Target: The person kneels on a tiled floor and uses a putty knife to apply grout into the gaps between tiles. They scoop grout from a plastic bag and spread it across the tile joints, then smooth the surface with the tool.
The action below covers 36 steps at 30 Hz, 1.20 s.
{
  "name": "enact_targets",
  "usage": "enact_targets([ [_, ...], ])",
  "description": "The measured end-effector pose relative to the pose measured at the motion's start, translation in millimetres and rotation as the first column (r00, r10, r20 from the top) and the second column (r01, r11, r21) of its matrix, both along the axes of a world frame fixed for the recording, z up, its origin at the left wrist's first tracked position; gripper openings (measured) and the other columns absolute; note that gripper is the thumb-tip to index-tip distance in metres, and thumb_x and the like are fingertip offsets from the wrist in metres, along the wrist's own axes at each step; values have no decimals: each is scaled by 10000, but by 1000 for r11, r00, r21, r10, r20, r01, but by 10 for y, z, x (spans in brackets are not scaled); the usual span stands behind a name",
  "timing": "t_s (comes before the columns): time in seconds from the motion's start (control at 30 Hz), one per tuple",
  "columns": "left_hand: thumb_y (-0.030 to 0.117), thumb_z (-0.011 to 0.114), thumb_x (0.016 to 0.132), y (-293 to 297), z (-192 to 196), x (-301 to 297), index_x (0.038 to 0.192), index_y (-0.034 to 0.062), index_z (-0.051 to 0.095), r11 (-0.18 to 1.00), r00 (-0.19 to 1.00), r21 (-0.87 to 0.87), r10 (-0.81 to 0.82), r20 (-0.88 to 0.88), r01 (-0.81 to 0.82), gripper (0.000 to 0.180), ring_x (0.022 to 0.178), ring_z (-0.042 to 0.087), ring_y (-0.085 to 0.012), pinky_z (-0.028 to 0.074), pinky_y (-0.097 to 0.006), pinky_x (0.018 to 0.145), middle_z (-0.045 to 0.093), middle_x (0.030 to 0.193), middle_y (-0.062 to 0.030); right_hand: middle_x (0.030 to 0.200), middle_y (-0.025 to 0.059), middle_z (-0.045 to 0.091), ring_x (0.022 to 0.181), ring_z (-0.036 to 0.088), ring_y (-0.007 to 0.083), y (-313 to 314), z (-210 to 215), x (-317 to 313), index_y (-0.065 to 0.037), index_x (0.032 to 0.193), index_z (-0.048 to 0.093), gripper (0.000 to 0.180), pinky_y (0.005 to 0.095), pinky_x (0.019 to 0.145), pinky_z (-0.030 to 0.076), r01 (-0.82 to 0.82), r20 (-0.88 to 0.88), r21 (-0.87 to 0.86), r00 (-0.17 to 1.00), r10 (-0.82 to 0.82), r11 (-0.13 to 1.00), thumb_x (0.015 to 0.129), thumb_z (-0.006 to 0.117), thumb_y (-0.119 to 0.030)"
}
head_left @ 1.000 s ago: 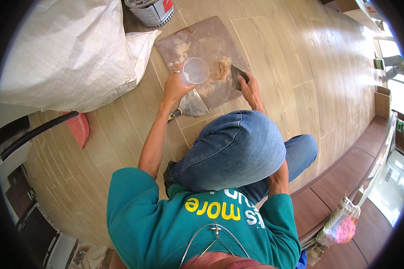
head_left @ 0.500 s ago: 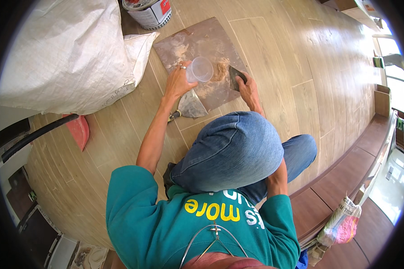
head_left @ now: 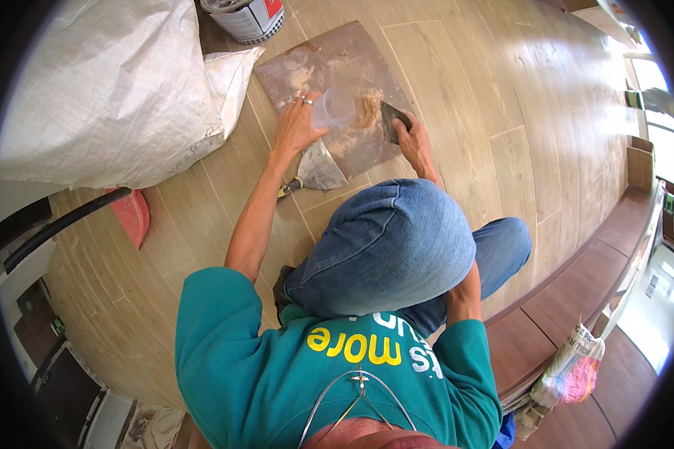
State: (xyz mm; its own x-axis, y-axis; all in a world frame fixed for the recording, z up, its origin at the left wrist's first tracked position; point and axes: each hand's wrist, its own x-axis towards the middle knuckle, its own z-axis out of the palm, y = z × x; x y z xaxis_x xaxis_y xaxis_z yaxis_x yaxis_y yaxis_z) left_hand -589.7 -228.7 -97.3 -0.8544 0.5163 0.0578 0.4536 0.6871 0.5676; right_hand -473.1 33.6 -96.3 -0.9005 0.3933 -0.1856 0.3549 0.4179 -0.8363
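Note:
My left hand (head_left: 298, 126) is closed around a clear plastic cup (head_left: 334, 109), which is tipped over the brown board with its mouth toward the right. Beside that mouth lies a small heap of tan powder (head_left: 369, 109). In my right hand (head_left: 415, 141) is a dark, flat scraper (head_left: 391, 120), its blade at the heap's right side. Powder smears spread over the square board (head_left: 356, 46). A wide-bladed putty knife (head_left: 323, 169) rests on the board's near left edge, handle on the floor.
A large white woven sack (head_left: 112, 90) stands at the left, with a bucket (head_left: 246, 21) behind the board. A red dustpan-like piece (head_left: 132, 217) lies by the sack. My bent knee (head_left: 397, 239) is close to the board. Brown tiled ledge (head_left: 569, 292) runs along the right.
The cup has tilted further over to the right, toward the powder heap. My right hand and its scraper have shifted only slightly.

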Motion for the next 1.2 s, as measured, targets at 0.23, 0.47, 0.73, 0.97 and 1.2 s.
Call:
enact_targets([
  [0.23,226,849,658,122,46,-31,1334,99,521,999,999,-16,-32,-29,32,762,1108,634,-406,529,-481,943,601,1290,-176,1047,249,721,980,695,392,112,-28,60,-17,1241,660,370,424,871,521,36,5,-19,999,-36,999,947,589,-232],
  [0.47,260,870,663,35,-19,-45,1368,80,502,999,997,31,13,75,-15,816,1135,629,-425,520,-481,957,636,1267,-208,1058,247,721,1002,692,396,50,-15,5,-25,1242,661,372,433,889,518,18,1,-8,1000,-18,1000,946,588,-239],
  [0.73,310,902,706,-185,-181,-166,1362,-18,475,877,969,425,155,192,-225,848,1143,649,-322,514,-414,963,656,1214,-205,1089,257,708,1032,674,426,27,29,-121,-11,1195,669,335,467,885,521,-39,31,145,999,35,989,942,579,-211],
  [0.97,292,909,734,-327,-402,-267,1372,-42,463,689,925,617,300,234,-379,847,1155,611,-270,498,-379,974,621,1255,-165,1030,233,698,992,679,416,-32,-157,-376,-25,1052,681,235,504,847,531,-174,162,503,981,105,847,921,523,-140],
  [1.2,230,921,717,-371,-706,-240,1325,-44,526,664,911,626,332,245,-410,774,1117,632,-243,502,-369,966,652,1227,-153,965,214,703,920,685,413,-291,-449,-450,-41,1050,691,215,502,824,538,-188,92,637,981,168,748,935,564,-172],
])
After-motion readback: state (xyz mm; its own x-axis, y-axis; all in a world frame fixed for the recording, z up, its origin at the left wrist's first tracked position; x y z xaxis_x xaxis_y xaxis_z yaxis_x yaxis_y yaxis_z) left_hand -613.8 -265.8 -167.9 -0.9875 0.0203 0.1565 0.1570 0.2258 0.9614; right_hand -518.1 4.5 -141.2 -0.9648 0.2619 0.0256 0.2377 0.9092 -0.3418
